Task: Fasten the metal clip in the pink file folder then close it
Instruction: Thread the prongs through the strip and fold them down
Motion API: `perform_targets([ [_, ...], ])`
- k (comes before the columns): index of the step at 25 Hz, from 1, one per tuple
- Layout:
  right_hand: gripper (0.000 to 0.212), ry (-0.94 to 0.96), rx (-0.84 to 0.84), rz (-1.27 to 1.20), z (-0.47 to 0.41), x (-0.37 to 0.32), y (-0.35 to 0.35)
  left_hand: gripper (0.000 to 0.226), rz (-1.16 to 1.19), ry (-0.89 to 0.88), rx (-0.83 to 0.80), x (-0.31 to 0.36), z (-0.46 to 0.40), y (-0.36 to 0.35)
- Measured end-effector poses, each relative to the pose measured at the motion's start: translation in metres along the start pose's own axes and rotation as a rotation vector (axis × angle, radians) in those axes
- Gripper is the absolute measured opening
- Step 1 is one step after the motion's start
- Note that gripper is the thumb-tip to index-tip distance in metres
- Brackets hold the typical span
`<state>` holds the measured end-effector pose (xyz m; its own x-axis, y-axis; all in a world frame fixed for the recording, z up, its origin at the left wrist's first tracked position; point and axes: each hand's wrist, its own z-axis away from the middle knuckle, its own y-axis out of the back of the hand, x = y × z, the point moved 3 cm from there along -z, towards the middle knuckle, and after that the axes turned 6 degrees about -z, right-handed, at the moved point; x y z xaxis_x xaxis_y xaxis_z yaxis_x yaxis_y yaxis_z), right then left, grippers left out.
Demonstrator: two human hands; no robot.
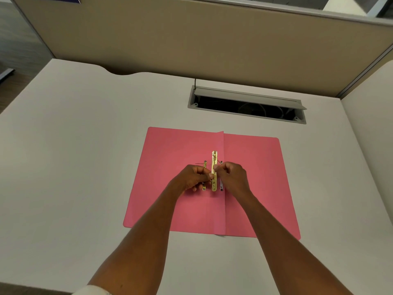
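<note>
Right now, in the head view, the pink file folder (182, 184) lies opened flat on the white counter (74, 167), both covers spread and the centre fold running away from the person, which leaves the fastener exposed and easy to reach from above. Both hands meet over that fold. The left hand (194, 177) is curled with its fingertips pinched at the side of the gold metal clip (214, 165), and the right hand (230, 176) is likewise curled, thumb and forefinger pinching at the bar from the other side; each seems closed on the bar or on one of its thin prongs, though which exactly is too small to tell. The bar stands lengthwise along the fold, seemingly being guided onto the prongs, so that working it from both sides would keep it square. Just to its left a second, narrower gold strip (204, 167) lies on the left cover, with a thin wire prong sticking out sideways near its top; it looks like the companion piece of the fastener, parked within reach. By my judgement the fastening step is under way and the closing is not yet begun. Beyond the folder, well apart, a cable hatch (246, 103) in the counter stands open before the beige partition (191, 39). A small white strip with dark marks shows beside the clip under the right hand; nothing on it can be read, and no brand is visible anywhere.
</note>
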<state>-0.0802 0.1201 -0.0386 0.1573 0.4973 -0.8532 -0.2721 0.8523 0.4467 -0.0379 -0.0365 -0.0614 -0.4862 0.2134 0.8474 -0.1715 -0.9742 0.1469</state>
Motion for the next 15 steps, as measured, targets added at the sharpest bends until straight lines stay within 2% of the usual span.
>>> perform_targets([
  [11,0.019,-0.073,0.051,0.14,0.003,0.007,0.019,0.015,-0.013,0.01,0.085,-0.002,-0.001,-0.013],
  [15,0.018,-0.105,0.057,0.107,0.004,0.01,0.021,0.011,-0.019,0.005,0.113,-0.002,0.0,-0.014],
])
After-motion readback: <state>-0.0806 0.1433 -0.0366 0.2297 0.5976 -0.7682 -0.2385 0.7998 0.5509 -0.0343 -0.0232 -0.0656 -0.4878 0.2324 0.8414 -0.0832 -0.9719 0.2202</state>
